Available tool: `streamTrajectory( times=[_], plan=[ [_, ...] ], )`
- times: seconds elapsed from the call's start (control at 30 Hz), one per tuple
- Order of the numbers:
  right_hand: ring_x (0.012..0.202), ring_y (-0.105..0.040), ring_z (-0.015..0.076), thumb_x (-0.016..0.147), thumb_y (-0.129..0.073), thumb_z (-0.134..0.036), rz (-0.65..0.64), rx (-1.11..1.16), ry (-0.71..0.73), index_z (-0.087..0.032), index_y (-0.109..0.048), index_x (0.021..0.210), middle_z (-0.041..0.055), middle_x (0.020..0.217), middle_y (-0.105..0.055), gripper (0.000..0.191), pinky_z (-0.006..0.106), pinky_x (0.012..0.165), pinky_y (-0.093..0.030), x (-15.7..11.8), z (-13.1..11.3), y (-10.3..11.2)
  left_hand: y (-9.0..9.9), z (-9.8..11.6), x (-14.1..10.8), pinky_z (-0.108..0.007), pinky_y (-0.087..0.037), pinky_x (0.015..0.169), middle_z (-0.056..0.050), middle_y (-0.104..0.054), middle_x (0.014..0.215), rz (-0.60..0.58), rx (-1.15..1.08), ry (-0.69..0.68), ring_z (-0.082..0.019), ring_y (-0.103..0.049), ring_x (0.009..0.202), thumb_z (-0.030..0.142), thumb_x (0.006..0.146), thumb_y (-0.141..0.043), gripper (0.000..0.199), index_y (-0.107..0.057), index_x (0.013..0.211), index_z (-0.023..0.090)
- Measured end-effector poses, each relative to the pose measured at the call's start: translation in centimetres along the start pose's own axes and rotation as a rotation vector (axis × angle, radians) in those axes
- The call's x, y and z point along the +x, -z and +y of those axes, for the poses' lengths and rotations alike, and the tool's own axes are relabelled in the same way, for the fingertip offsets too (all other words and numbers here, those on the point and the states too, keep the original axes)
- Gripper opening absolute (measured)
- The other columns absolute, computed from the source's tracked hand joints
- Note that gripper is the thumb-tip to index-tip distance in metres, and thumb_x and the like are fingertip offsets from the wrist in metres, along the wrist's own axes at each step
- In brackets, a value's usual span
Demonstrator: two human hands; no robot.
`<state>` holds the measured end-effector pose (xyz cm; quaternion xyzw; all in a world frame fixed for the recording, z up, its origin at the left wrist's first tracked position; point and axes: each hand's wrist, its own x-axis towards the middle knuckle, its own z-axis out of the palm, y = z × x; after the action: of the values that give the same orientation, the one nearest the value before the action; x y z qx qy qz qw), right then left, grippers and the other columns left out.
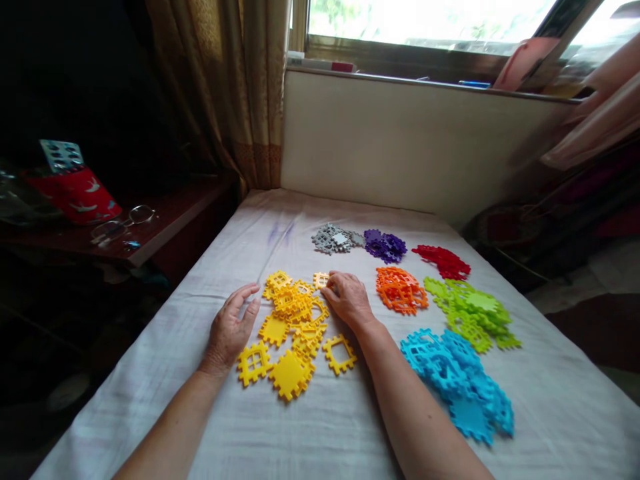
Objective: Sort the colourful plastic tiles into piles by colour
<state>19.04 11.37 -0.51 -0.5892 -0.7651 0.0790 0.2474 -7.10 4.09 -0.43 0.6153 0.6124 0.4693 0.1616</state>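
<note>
Yellow interlocking plastic building tiles [289, 373] lie in a loose pile between my hands, some solid, some with window-like openings. My left hand [234, 325] rests at the pile's left side, holding nothing, with its thumb and fingers apart. At the pile's upper right, my right hand [347, 297] has its fingers curled onto the edge of a pale yellow window tile [320, 280]. Its fingertips partly cover that tile. A square yellow frame tile [340, 355] lies by itself, left of my right forearm.
More tiles lie grouped by colour: grey [330, 239], purple [385, 245], red [444, 261], orange [401, 291], lime green [475, 312] and blue [457, 380]. They sit on a white sheet [320, 440]. Glasses [111, 231] and a red pouch [83, 195] are on a dark side table.
</note>
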Motion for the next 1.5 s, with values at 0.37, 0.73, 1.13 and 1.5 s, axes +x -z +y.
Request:
streamTrajectory(
  times=[0.37,0.73,1.13,1.5],
  plan=[
    [0.062,-0.056,0.016,0.098,-0.039,-0.04,0.344,0.071,-0.263,-0.022,-0.07,0.085,0.0039,0.07,-0.069,0.038,0.026,0.059,-0.031,0.6,2.4,-0.6,-0.1,1.0,-0.6,-0.041,-0.049,0.107,-0.007,-0.067,0.127,-0.142,0.1,-0.09,-0.022,-0.063,0.119,0.043,0.087,-0.056,0.031,-0.07,0.105,0.024],
    [0.076,-0.06,0.0197,0.093,-0.042,-0.04,0.364,0.156,-0.31,-0.017,-0.072,0.097,0.0109,0.095,-0.07,0.037,0.032,0.073,-0.045,0.7,2.6,0.5,-0.1,0.5,-0.6,-0.039,-0.05,0.105,-0.006,-0.07,0.123,-0.171,0.149,-0.103,-0.022,-0.065,0.114,0.044,0.087,-0.055,0.031,-0.072,0.103,0.024],
    [0.127,-0.052,0.0288,0.077,-0.077,-0.037,-0.142,0.237,0.365,-0.025,-0.066,0.122,0.0101,0.137,-0.061,0.048,0.047,0.104,-0.042,-0.8,-5.4,-0.7,-0.3,0.3,-0.6,-0.039,-0.052,0.103,-0.006,-0.071,0.12,-0.134,0.157,-0.147,-0.021,-0.066,0.113,0.037,0.09,-0.052,0.028,-0.071,0.104,0.023],
    [0.115,-0.057,0.0246,0.071,-0.07,-0.023,-0.095,0.303,0.251,-0.023,-0.066,0.107,0.0064,0.118,-0.069,0.036,0.042,0.101,-0.036,-1.3,-6.1,-0.9,-0.4,-0.1,-0.7,-0.041,-0.049,0.105,-0.004,-0.072,0.118,-0.17,0.208,-0.218,-0.021,-0.065,0.114,0.035,0.09,-0.054,0.027,-0.071,0.109,0.025]
  ],
)
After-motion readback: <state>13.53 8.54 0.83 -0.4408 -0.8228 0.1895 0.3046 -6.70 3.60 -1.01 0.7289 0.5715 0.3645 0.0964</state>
